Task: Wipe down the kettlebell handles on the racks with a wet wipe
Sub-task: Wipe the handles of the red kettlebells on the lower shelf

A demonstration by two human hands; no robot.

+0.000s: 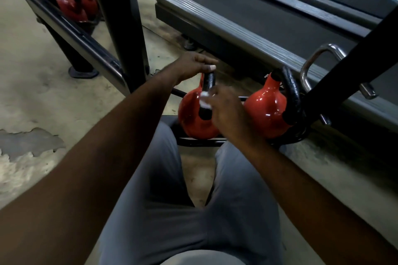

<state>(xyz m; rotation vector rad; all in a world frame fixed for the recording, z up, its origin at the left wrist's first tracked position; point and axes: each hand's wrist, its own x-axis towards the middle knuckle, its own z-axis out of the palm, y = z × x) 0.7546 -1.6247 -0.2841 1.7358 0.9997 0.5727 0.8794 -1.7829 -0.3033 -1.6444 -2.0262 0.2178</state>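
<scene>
Two red kettlebells with black handles sit on a low black rack (200,142) in front of my knees. On the nearer kettlebell (191,114), my left hand (193,64) holds the top of the black handle (208,84) with thumb and fingers. My right hand (226,109) grips a white wet wipe (204,101) and presses it against the lower part of that handle. The second kettlebell (267,107) stands to the right, untouched, its black handle (291,94) beside a chrome handle.
A treadmill deck (269,19) runs along the far right. A black rack upright (120,28) and a slanted rail (71,34) stand to the left, with more red kettlebells (75,2) behind them. A chrome handle (318,58) hangs at right. The concrete floor is worn.
</scene>
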